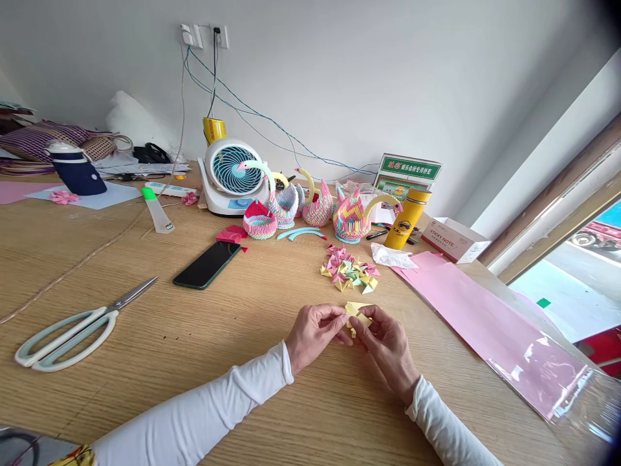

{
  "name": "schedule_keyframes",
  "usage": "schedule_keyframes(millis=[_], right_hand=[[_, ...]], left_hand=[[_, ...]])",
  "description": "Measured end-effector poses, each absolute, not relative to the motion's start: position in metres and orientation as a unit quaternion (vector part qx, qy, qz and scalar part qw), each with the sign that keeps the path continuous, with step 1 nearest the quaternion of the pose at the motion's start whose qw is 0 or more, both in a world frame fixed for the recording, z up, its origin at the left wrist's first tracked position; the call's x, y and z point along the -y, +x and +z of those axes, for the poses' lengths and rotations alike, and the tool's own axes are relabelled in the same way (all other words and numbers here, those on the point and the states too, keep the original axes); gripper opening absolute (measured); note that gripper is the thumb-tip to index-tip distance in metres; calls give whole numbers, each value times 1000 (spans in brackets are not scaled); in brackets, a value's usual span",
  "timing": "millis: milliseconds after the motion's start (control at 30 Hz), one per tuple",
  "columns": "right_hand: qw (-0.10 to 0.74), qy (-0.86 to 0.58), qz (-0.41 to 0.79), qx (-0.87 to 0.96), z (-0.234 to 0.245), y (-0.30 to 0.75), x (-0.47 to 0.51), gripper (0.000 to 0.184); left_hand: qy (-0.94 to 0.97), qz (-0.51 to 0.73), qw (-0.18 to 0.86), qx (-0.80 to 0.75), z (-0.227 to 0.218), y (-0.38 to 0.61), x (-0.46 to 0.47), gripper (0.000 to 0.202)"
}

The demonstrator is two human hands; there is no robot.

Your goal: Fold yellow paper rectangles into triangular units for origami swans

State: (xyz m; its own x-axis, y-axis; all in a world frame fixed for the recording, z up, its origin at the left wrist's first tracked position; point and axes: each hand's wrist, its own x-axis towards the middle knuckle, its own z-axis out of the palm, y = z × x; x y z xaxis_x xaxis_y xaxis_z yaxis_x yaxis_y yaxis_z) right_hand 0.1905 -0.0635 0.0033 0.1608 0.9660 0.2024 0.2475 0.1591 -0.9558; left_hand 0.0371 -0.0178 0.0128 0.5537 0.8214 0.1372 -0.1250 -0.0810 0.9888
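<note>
Between my two hands is a small piece of yellow paper (361, 319), partly hidden by the fingers. My left hand (317, 333) pinches its left side with thumb and forefinger. Thumb and fingers of my right hand (385, 343) close on its right side. More yellow paper (356, 306) shows just beyond the fingertips. A little farther back lies a loose pile of folded paper triangles (349, 268) in pink, yellow and pale green. Behind the pile stand several folded-paper swans (352, 217).
Large scissors (72, 330) lie at the left, a phone (208, 264) left of centre. A fan (235, 175) stands at the back. On the right are pink paper sheets (480, 317), a yellow bottle (407, 219) and a sticky note box (453, 239). A glue bottle (158, 210) lies back left.
</note>
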Motion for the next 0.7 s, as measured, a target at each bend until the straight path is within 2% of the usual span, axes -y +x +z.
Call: schedule_keyframes(millis=[200,600,700], right_hand=[[517,-564,343,545,1,192,63,27],[509,-562,350,551,5,189,65,26],[511,-555,370,543,5,189,64,26]], left_hand=[[582,385,653,-294,11,39,18,30],[626,373,613,-305,15,37,17,28],[604,373,647,-279,16,37,17,29]])
